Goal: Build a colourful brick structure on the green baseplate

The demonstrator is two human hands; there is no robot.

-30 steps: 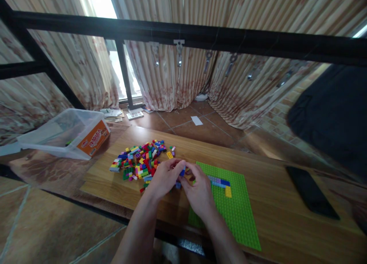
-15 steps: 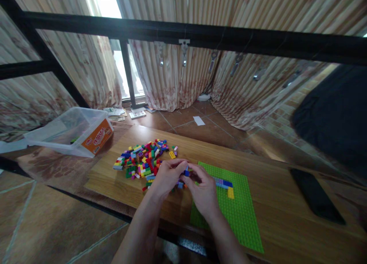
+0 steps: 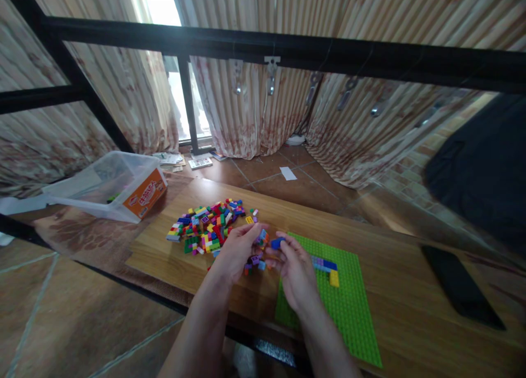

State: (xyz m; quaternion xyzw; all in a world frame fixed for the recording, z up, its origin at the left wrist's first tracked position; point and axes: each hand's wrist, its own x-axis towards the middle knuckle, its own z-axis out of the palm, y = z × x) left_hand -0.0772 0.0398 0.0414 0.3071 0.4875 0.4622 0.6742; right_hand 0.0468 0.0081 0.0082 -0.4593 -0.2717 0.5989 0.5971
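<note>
Head view: your right grip (image 3: 298, 274) pinches a blue brick (image 3: 277, 242) near the far-left corner of the green baseplate (image 3: 352, 315) on the counter (image 3: 400, 285); whether your left grip (image 3: 237, 252) holds anything is unclear. You appear to be readying the brick; next likely calls for steady alignment.

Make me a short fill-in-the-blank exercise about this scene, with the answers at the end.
1. The brick at the fingertips of the right hand is coloured ____.
2. The studded baseplate is coloured ____.
3. In the picture, the flat black device lies to the ____ of the baseplate.
4. The label on the clear plastic box is mainly ____.

Missing words: blue; green; right; orange.
</note>
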